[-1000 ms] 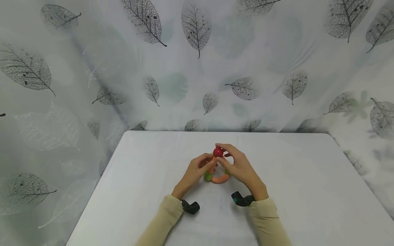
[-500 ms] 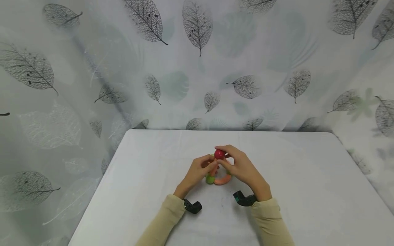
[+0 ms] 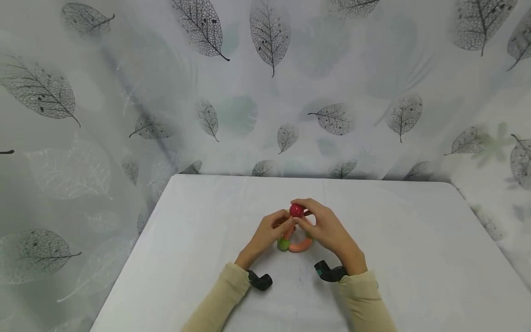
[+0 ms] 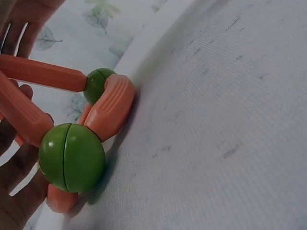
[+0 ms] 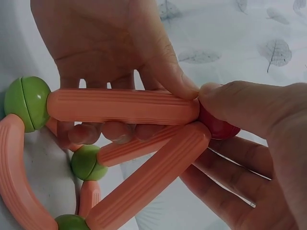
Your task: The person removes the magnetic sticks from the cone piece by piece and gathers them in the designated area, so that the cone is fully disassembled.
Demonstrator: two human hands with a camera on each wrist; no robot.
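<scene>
A small frame of magnetic rods and balls stands on the table in front of me. Its peak is a red ball [image 3: 296, 210], pinched between the thumb and fingers of my right hand [image 3: 327, 228]. My left hand [image 3: 263, 235] grips a straight orange rod [image 5: 122, 106] that runs up to that ball, its thumb close to the joint and fingers behind. Other straight orange rods also meet near the red ball. At the base, green balls [image 4: 72, 157] join curved orange rods [image 3: 300, 246] in a ring. Parts of the ring are hidden behind my hands.
A white cloth covers the table [image 3: 207, 216]. Behind it hangs a leaf-printed curtain [image 3: 265, 92]. Black camera mounts [image 3: 260, 280] are strapped to both wrists, close above the cloth.
Both hands keep their hold on the frame. In the head view, the hands and red ball have shifted slightly down and right, while the whole view has also drifted a little.
</scene>
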